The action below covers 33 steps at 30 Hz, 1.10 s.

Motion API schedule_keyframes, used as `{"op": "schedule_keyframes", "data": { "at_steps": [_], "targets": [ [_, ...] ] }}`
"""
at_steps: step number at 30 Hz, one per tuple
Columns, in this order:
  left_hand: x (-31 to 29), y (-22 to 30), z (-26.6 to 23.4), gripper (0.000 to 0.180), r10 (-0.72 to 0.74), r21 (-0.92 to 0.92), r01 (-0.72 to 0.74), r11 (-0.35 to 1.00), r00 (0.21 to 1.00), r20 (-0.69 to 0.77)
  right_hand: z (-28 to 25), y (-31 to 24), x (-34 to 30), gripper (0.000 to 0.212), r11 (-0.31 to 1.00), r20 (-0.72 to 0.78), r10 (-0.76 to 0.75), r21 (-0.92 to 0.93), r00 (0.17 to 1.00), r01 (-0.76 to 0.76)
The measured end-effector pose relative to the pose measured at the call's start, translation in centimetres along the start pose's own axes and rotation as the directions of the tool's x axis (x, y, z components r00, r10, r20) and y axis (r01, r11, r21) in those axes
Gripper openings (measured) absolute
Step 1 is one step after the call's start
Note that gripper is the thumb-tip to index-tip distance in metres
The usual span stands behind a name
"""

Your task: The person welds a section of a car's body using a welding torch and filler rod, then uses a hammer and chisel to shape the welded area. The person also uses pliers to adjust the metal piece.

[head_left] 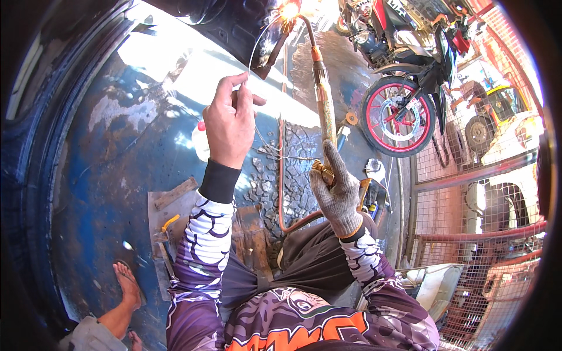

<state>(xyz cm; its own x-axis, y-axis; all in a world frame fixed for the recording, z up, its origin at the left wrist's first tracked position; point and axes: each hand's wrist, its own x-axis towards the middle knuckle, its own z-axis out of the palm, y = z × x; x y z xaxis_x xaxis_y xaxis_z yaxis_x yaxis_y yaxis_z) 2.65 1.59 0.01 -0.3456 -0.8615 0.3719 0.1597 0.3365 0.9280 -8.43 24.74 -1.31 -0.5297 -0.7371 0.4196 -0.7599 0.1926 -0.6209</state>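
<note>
My bare left hand (229, 126) pinches a thin filler rod (252, 51) between thumb and fingertips. The rod curves up toward a bright flame with sparks (289, 11). In a grey knitted glove, my right hand (339, 196) grips a brass gas torch (325, 108) low on its handle, beside the valve knob. The torch stands nearly upright, and its bent tip reaches the flame at the edge of a dark metal panel (234, 26). Glare hides the exact spot where rod, tip and panel come together.
A motorcycle wheel with a pink-red rim (399, 117) stands right of the torch. An orange hose (281, 175) runs along the blue floor. Wire mesh (456, 251) lines the right side. Another person's foot (129, 285) is at lower left, near a board with a yellow-handled tool (170, 222).
</note>
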Motion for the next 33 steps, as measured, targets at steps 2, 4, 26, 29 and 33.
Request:
{"op": "schedule_keyframes", "data": {
  "at_steps": [2,4,26,29,33],
  "targets": [
    [0.0,0.0,0.0,0.023,0.002,0.001,-0.002,1.000,1.000,0.000,0.0,0.1,0.0,0.069,1.000,-0.002,0.000,0.009,1.000,0.000],
    [0.0,0.0,0.1,0.023,0.008,0.005,-0.008,1.000,1.000,0.000,0.0,0.1,0.0,0.069,1.000,0.004,0.012,0.022,1.000,-0.012],
    [-1.6,0.3,-1.1,0.024,0.115,0.123,-0.111,0.986,0.993,-0.026,-5.5,-0.3,-1.5,0.077,0.589,0.426,0.380,0.573,0.821,-0.570],
    [-1.4,0.0,-0.3,0.021,0.140,0.119,-0.134,0.984,0.989,-0.046,-6.0,-0.3,-1.4,0.075,0.580,0.395,0.392,0.594,0.831,-0.557],
    [-1.2,-0.3,0.8,0.021,0.117,0.127,-0.111,0.986,0.992,-0.037,-5.9,-0.1,-0.9,0.073,0.694,0.304,0.333,0.562,0.892,-0.450]
  ]
}}
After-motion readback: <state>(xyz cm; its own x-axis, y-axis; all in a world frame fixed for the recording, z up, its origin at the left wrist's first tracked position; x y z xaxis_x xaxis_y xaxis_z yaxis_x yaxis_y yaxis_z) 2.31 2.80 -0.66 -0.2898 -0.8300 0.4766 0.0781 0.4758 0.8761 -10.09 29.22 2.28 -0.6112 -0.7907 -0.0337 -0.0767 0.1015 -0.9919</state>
